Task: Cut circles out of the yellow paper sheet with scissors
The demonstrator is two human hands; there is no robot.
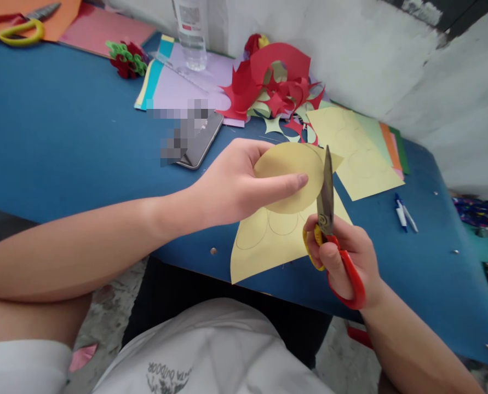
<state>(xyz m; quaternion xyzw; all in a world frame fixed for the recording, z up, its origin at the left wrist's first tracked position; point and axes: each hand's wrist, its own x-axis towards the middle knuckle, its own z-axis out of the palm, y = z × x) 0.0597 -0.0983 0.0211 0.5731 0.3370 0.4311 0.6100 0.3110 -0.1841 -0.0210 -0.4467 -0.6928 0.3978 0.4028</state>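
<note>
Left hand (235,183) pinches the yellow paper circle (288,175) w/ thumb on top, just above the worktop (63,137), right hand (342,257) grips scissors (329,219), blades prob. shut beside it; paper's light, thin, bendy, tears easy, so hold near the cut edge.

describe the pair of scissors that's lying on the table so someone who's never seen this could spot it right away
Start at the blue table and go to its far left corner, where an orange sheet lies. The scissors rest there, untouched. Their red and yellow handles match the pair in the right hand, but these lie flat, far from both hands.
</note>
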